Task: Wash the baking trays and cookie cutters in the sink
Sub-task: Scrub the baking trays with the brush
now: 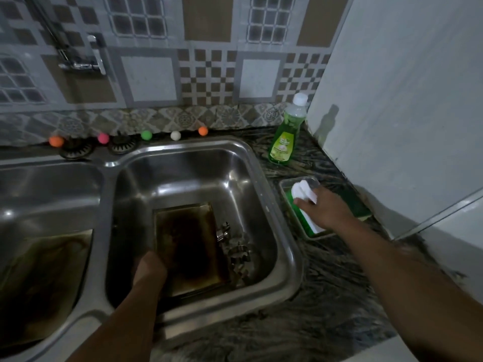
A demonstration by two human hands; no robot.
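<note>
stainless double sink (264, 178), right basin holding a flat rectangular baking tray (188, 246) with dark burnt staining, propped against the near wall, metal cookie cutters (239, 253) heaped just beside its right edge; second stained tray (44, 278) in the left basin. left hand (150, 270) at the tray's near-left edge, fingers hidden, grip cannot be told. right hand (326, 210) fingers curled on a white-and-green sponge (304, 194) in a shallow tray (287, 185) on dark veined tabletop (326, 296), green soap bottle (286, 137) by the wall corner.
</note>
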